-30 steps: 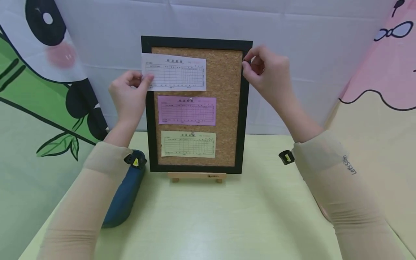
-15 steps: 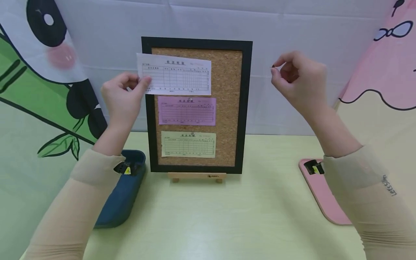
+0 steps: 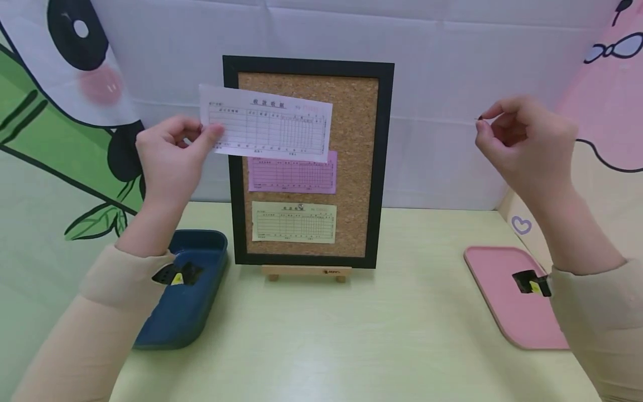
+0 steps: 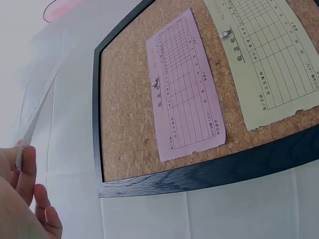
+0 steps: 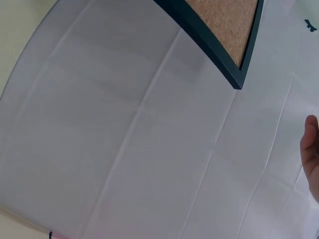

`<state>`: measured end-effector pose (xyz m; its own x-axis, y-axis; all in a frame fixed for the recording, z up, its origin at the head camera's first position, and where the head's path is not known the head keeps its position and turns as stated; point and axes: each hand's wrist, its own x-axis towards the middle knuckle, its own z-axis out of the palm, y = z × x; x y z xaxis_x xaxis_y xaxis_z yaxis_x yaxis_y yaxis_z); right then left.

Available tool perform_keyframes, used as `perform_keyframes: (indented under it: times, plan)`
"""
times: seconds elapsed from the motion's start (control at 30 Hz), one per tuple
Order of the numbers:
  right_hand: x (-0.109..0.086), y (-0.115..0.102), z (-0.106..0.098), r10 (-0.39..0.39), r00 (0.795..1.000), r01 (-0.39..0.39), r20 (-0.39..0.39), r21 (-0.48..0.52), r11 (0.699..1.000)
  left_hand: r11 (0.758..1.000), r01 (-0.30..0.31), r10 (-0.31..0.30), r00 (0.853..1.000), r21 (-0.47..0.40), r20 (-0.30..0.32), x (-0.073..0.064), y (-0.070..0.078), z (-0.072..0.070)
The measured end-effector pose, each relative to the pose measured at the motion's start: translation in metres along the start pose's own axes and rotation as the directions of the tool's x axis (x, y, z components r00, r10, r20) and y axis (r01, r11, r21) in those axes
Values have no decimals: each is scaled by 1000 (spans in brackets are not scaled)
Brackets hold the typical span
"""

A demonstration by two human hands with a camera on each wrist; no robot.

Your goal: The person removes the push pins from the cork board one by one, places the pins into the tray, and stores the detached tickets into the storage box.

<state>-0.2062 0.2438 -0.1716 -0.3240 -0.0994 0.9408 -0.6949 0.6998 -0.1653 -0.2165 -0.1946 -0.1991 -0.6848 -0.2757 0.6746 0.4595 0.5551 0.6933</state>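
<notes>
My left hand (image 3: 171, 159) pinches the left edge of a white receipt slip (image 3: 271, 125), thumb in front. The slip is off the board, tilted down to the right, and overlaps the pink slip (image 3: 292, 177) in the head view. Off to the right, my right hand (image 3: 524, 142) pinches a small pushpin (image 3: 478, 118) between thumb and forefinger; its thin point sticks out leftward and the rest is mostly hidden. A framed cork board (image 3: 351, 212) stands upright between the hands. On it the pink slip and a pale green slip (image 3: 294, 223) are each pinned near the top, as the left wrist view shows.
A small wooden easel (image 3: 306, 271) supports the board on the pale table (image 3: 311, 346). A blue tray (image 3: 201, 312) stands at the left and a pink tray (image 3: 502, 290) at the right. Behind hangs a light cloth backdrop (image 3: 427, 33) with cartoon prints.
My right hand has moved away from the board's upper right frame, rightward and slightly down, with the pushpin. My left hand has drawn the white slip left and toward me, tilting it more.
</notes>
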Motion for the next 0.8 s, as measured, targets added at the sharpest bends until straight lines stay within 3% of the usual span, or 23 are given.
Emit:
perform_keyframes:
  times: [0.4,0.53,0.67,0.8]
  plan:
    - [-23,11,-36,34,998,-30,58,-77,997,998,-2,0,1000,60,26,-15,-15,-26]
    - [-31,17,-49,67,996,-61,61,-85,994,995,23,-27,999,95,43,-18,-22,-36]
    - [-43,22,-62,165,982,-152,89,-141,978,986,69,-79,995,151,67,-20,-29,-45]
    - [-53,27,-72,261,958,-236,119,-189,953,976,69,-89,992,205,91,-20,-37,-52]
